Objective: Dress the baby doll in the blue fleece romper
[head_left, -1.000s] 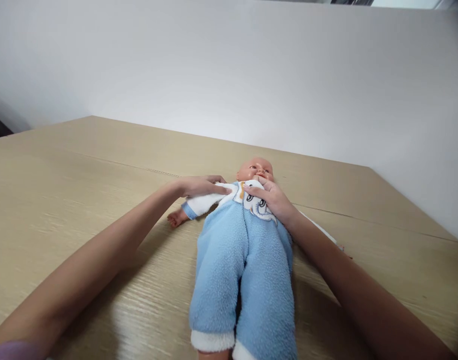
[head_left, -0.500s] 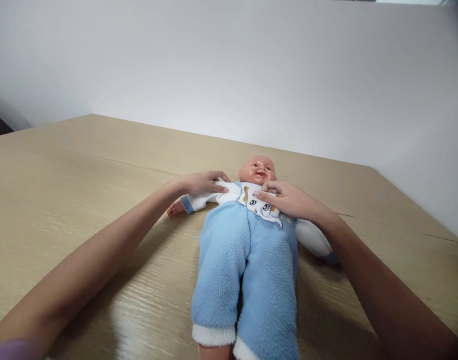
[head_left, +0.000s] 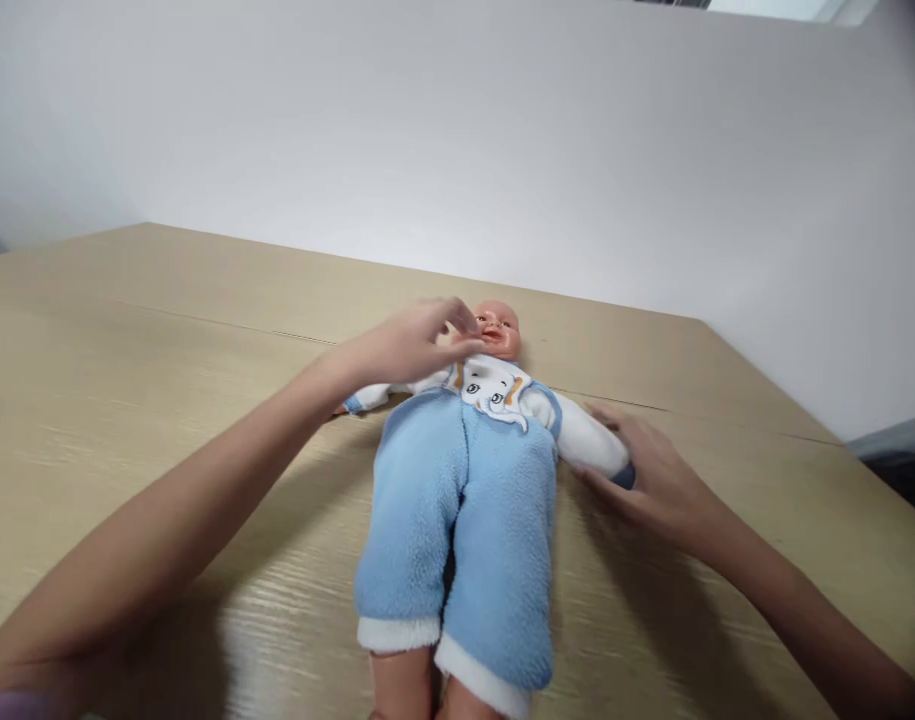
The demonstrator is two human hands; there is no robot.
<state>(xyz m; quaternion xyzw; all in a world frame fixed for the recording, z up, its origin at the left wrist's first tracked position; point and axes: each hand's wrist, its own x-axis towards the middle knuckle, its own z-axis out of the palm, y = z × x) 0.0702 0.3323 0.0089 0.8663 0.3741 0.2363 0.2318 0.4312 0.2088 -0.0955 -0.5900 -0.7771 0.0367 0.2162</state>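
Note:
A baby doll (head_left: 464, 470) lies on its back, dressed in a fuzzy light-blue and white outfit with an elephant face on the chest. Its head points away from me and its bare lower legs come toward me. My left hand (head_left: 419, 345) hovers over the doll's upper chest and chin, thumb and fingers apart, holding nothing. At the doll's sleeve (head_left: 588, 440) on the right, my right hand (head_left: 648, 475) closes around the arm near the blue cuff, fingers on one side and thumb on the other. The doll's hand on that side is hidden.
The light wood table (head_left: 202, 300) has a thin seam running across it behind the doll. A plain white wall (head_left: 427, 130) rises beyond the far edge. Something dark (head_left: 899, 465) shows past the table's right edge.
My right hand has left the doll's chest and moved right and down to its arm. My left hand has lifted from the shoulder area toward the chin. The view has shifted slightly.

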